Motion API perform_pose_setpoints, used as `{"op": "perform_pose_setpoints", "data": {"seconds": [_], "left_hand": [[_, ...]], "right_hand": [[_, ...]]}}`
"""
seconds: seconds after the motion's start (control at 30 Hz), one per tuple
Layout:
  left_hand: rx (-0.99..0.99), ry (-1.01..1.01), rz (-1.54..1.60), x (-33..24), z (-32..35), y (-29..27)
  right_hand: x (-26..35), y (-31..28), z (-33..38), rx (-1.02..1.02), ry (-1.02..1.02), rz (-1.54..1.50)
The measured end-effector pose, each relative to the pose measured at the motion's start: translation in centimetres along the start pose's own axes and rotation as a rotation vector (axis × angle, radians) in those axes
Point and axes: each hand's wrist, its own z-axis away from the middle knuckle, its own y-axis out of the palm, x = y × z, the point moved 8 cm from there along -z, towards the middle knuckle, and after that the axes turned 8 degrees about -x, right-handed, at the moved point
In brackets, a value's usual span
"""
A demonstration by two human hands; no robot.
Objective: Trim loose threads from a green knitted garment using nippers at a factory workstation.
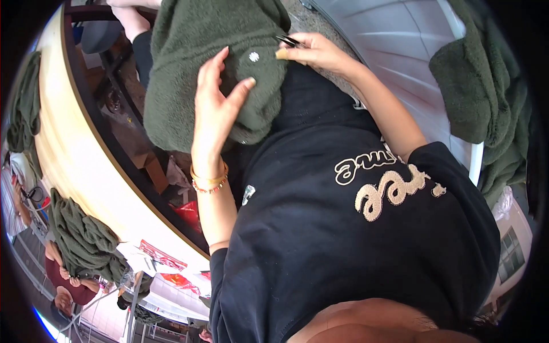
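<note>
A dark green fleecy garment point(174, 94) lies draped over my lap, with a small white flower-shaped patch point(254, 56) on it. My left hand point(216, 108) rests over the fleece beside that patch, thumb and fingers spread apart. At the garment's right edge, my right hand point(320, 53) pinches a small dark pair of thread snips point(290, 41), whose two thin points face left. Something yellowish covers the tip of my right thumb. Whether the snips touch the fleece is hard to make out.
A pale wooden table point(86, 143) curves along my left, bearing piles of green cloth point(86, 237). To my right stands a large white bin point(394, 51) with more green fleece point(474, 86) over its rim. Another person point(71, 283) handles cloth at lower left.
</note>
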Motion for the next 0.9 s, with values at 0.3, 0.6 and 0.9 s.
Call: {"op": "perform_pose_setpoints", "data": {"seconds": [0.3,0.6,0.9], "left_hand": [[-0.216,0.238,-0.442,-5.3,-0.5,-3.7],[-0.036,0.044,-0.501,-1.7,-1.2,-1.4],[-0.097,0.186,-0.234,-5.5,-2.7,-4.2]], "right_hand": [[2.5,-2.6,-3.1,-0.301,-0.018,-0.272],[2.2,1.4,-5.1,-0.162,0.118,-0.183],[20.2,7.2,5.5,0.225,-0.516,-0.428]]}}
